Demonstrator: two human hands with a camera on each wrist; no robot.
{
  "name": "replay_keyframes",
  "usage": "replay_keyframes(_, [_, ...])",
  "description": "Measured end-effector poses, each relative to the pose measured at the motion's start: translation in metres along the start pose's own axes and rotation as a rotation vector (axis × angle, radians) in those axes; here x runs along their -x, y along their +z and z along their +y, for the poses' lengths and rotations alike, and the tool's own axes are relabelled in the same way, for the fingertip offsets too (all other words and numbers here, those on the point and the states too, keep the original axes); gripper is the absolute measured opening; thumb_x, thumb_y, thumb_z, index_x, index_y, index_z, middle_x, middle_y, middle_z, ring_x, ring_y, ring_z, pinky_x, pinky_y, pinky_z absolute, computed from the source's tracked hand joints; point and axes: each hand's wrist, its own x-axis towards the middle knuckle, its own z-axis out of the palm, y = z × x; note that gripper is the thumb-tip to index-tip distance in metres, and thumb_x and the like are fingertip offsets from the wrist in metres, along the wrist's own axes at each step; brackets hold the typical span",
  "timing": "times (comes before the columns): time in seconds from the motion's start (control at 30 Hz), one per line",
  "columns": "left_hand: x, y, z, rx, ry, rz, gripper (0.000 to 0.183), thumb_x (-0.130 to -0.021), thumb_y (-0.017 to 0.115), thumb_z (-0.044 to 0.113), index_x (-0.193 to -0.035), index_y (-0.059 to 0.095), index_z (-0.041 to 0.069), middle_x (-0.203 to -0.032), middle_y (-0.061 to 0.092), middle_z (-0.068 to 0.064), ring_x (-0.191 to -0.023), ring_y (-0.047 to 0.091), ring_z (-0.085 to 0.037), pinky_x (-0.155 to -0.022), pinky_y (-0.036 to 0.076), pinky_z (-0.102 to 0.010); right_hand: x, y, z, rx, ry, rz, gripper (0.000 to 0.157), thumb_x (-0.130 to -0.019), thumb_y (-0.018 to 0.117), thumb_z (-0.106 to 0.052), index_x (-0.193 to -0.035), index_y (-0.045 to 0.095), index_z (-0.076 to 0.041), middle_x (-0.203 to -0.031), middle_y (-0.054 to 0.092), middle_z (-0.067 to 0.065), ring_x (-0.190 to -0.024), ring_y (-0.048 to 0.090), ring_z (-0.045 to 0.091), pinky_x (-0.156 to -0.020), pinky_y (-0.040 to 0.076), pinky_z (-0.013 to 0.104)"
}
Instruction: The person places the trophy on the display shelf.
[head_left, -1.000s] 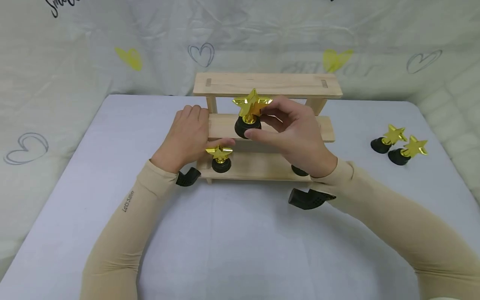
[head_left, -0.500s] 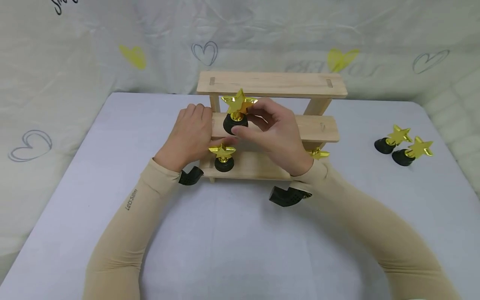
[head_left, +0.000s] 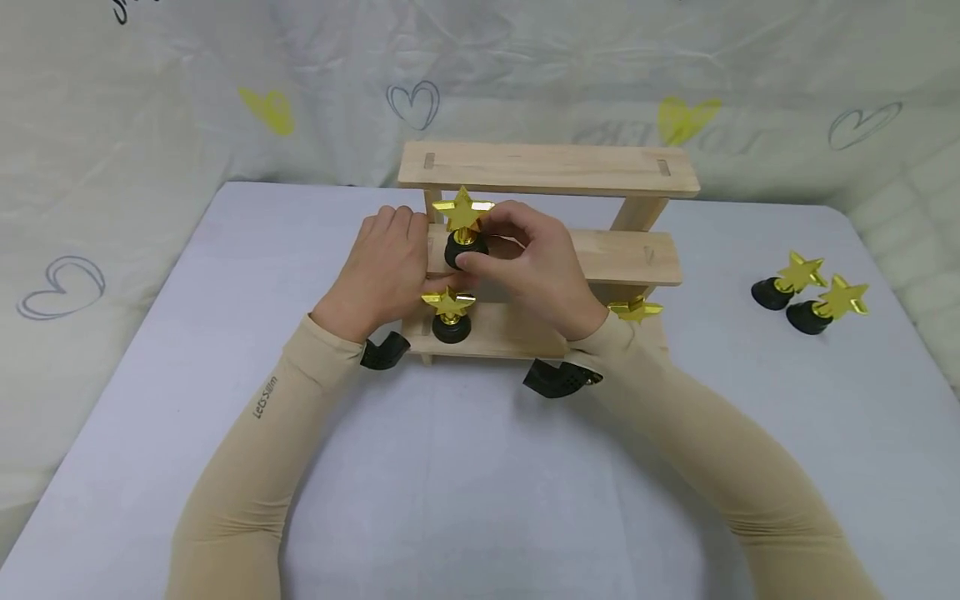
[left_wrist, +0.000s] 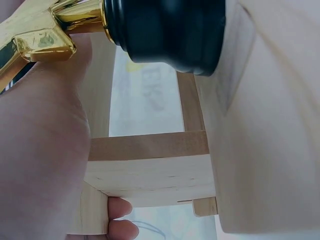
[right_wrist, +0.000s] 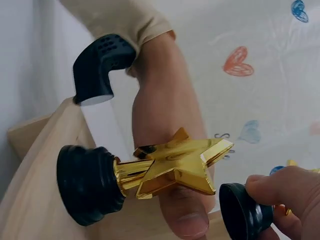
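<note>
My right hand pinches a small gold star trophy with a round black base, at the left end of the middle shelf of a wooden three-tier stand. In the right wrist view, the underside of its black base shows. My left hand grips the left end of that shelf; its fingertips curl round the wood in the left wrist view. Just below its thumb, another star trophy stands upright on the bottom shelf. A third trophy is partly hidden behind my right forearm.
Two more star trophies, one behind the other, lie tilted on the white table at the right. The top shelf rises behind the hands. A cloth backdrop with hearts hangs beyond the table.
My right hand has carried the trophy left and slightly down toward the left end of the middle shelf. The right-hand trophy below has come into view. My left hand keeps its grip.
</note>
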Motion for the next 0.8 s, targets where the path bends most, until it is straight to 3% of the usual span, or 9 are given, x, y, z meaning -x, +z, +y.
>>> replay_keyframes(0.13, [-0.001,-0.001,0.001,0.010,-0.009,-0.009,0.089,-0.080,0.070,0.078,-0.107,0.056,-0.006,-0.090,0.056,-0.020,-0.084,0.048,-0.036,-0.075,0.043,-0.045,-0.004,0.000,-0.003,0.051,0.045,-0.026,0.030,-0.085,0.083,-0.004,-0.109,0.067,0.000,-0.110,0.068,0.008,-0.106,0.069,0.018,-0.099,0.058,0.027])
replay_keyframes(0.27, [0.000,-0.002,0.001,-0.018,-0.015,-0.058,0.088,-0.086,0.066,0.075,-0.113,0.055,-0.008,-0.098,0.057,-0.021,-0.092,0.048,-0.036,-0.082,0.043,-0.046,-0.008,0.000,-0.005,0.099,0.073,-0.058,0.032,-0.085,0.083,-0.004,-0.112,0.067,-0.001,-0.114,0.069,0.011,-0.109,0.070,0.019,-0.100,0.057,0.027])
replay_keyframes(0.37, [0.000,-0.003,0.001,-0.050,-0.014,-0.083,0.080,-0.089,0.065,0.072,-0.105,0.055,-0.006,-0.098,0.056,-0.021,-0.092,0.047,-0.036,-0.082,0.042,-0.046,-0.011,0.002,-0.007,0.163,0.090,-0.097,0.033,-0.085,0.084,-0.007,-0.114,0.067,-0.001,-0.118,0.068,0.012,-0.114,0.071,0.021,-0.101,0.057,0.028])
replay_keyframes(0.53, [0.001,-0.003,0.001,-0.046,-0.004,-0.069,0.075,-0.089,0.067,0.070,-0.094,0.056,-0.004,-0.092,0.054,-0.020,-0.086,0.046,-0.036,-0.076,0.041,-0.044,-0.015,0.004,-0.008,0.247,0.105,-0.123,0.034,-0.086,0.083,-0.010,-0.115,0.067,-0.003,-0.121,0.068,0.011,-0.118,0.071,0.023,-0.102,0.057,0.029])
replay_keyframes(0.8, [0.000,-0.003,0.002,-0.055,0.000,-0.069,0.077,-0.090,0.064,0.071,-0.099,0.055,-0.005,-0.094,0.054,-0.020,-0.089,0.046,-0.035,-0.078,0.042,-0.045,-0.019,0.004,-0.009,0.343,0.079,-0.119,0.032,-0.086,0.081,-0.010,-0.115,0.066,-0.005,-0.120,0.072,0.010,-0.109,0.073,0.022,-0.100,0.058,0.033])
